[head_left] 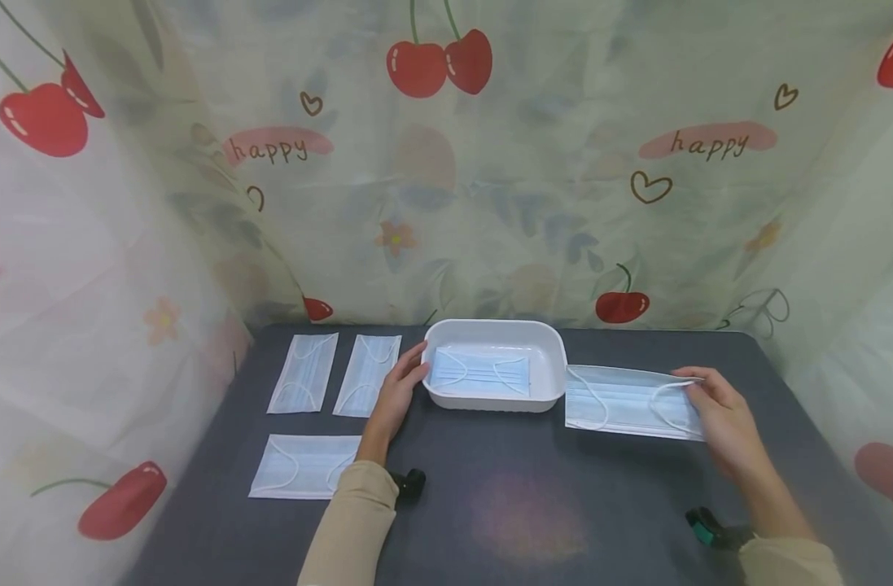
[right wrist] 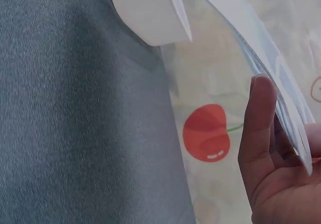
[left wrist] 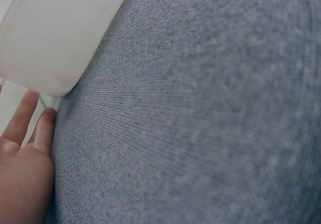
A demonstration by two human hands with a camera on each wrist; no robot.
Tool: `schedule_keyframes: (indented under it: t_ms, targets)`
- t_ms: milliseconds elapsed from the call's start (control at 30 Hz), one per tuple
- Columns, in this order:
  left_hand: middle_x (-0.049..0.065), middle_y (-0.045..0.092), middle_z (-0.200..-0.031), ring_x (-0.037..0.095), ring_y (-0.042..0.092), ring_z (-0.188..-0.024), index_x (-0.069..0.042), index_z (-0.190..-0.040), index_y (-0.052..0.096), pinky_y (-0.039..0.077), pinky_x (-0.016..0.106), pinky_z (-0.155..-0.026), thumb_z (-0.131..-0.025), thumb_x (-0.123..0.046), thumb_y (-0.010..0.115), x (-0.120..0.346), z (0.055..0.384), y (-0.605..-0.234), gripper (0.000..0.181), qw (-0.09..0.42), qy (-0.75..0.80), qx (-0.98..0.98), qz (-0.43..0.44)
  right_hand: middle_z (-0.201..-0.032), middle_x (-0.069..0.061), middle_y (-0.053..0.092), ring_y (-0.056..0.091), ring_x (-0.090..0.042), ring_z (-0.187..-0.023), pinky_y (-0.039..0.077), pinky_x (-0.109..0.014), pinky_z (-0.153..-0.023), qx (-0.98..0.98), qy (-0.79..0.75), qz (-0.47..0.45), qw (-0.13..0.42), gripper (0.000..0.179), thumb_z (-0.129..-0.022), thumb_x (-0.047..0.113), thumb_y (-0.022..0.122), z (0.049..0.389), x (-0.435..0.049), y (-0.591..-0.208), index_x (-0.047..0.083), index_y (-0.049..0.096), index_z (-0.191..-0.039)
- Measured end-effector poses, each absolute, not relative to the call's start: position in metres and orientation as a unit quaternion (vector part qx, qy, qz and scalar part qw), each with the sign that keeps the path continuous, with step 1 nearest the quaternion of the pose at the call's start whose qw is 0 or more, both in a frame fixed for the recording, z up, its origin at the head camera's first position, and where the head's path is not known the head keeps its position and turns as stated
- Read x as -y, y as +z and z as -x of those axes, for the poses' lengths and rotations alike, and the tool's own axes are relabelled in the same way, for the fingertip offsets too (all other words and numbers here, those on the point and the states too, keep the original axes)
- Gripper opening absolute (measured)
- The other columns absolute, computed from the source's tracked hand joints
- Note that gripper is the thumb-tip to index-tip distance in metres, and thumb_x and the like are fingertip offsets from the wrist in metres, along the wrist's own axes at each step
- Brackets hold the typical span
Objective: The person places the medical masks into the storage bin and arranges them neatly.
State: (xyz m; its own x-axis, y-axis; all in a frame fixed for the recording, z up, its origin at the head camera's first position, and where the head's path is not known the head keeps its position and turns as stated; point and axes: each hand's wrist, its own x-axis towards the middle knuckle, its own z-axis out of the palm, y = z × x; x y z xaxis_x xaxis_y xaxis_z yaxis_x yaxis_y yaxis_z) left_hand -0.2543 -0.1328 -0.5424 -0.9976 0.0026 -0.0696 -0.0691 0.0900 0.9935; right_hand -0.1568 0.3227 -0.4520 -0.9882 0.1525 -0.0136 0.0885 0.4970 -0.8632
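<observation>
My right hand pinches a light-blue face mask by its right end, and the mask's left end overlaps the right side of a white plastic tray. In the right wrist view the mask appears edge-on between thumb and fingers, raised above the table. My left hand rests against the tray's left side, fingers nearly straight; the left wrist view shows its fingers at the tray's end. Inside the tray lies another face mask, flat, ear loops facing up.
Two face masks lie lengthwise on the dark table left of the tray, one farther left and one nearer. Another face mask lies crosswise in front, partly behind the left forearm. A cherry-print curtain encloses the table's back and sides.
</observation>
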Motion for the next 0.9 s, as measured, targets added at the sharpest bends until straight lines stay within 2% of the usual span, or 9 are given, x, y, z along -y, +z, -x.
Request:
schedule_keyframes:
  t_ms: [133, 433, 700, 900]
  targets:
    - [0.007, 0.051, -0.156, 0.027, 0.043, -0.149, -0.033, -0.148, 0.052, 0.025, 0.05, -0.128, -0.103, -0.035, 0.058, 0.133, 0.254, -0.543, 0.045, 0.027, 0.673, -0.739, 0.022, -0.116, -0.006, 0.053, 0.053, -0.007, -0.089, 0.049, -0.023, -0.07, 0.866, 0.494, 0.07, 0.023, 0.039, -0.111, 0.029, 0.032, 0.159, -0.317, -0.453, 0.007, 0.049, -0.139]
    - [0.006, 0.051, -0.156, 0.027, 0.043, -0.149, -0.034, -0.148, 0.052, 0.025, 0.051, -0.127, -0.103, -0.034, 0.058, 0.133, 0.254, -0.542, 0.045, 0.028, 0.67, -0.741, 0.024, -0.109, 0.007, 0.053, 0.057, -0.005, -0.087, 0.052, -0.023, -0.07, 0.843, 0.535, 0.053, 0.027, 0.036, -0.111, 0.03, 0.034, 0.166, -0.306, -0.45, 0.014, 0.052, -0.138]
    - [0.006, 0.051, -0.156, 0.026, 0.043, -0.149, -0.035, -0.147, 0.053, 0.024, 0.05, -0.128, -0.102, -0.035, 0.06, 0.133, 0.254, -0.541, 0.045, 0.027, 0.673, -0.739, 0.028, -0.123, -0.001, 0.051, 0.059, -0.005, -0.091, 0.053, -0.022, -0.073, 0.827, 0.561, 0.036, 0.003, 0.045, -0.111, 0.037, 0.033, 0.174, -0.295, -0.443, 0.013, 0.043, -0.148]
    - [0.007, 0.048, -0.159, 0.027, 0.04, -0.151, -0.032, -0.15, 0.05, 0.022, 0.051, -0.128, -0.103, -0.036, 0.058, 0.133, 0.255, -0.542, 0.047, 0.032, 0.674, -0.738, 0.021, -0.12, 0.005, 0.053, 0.065, -0.004, -0.089, 0.057, -0.022, -0.073, 0.784, 0.62, 0.023, -0.025, 0.046, -0.111, 0.04, 0.034, 0.182, -0.286, -0.439, 0.018, 0.039, -0.151]
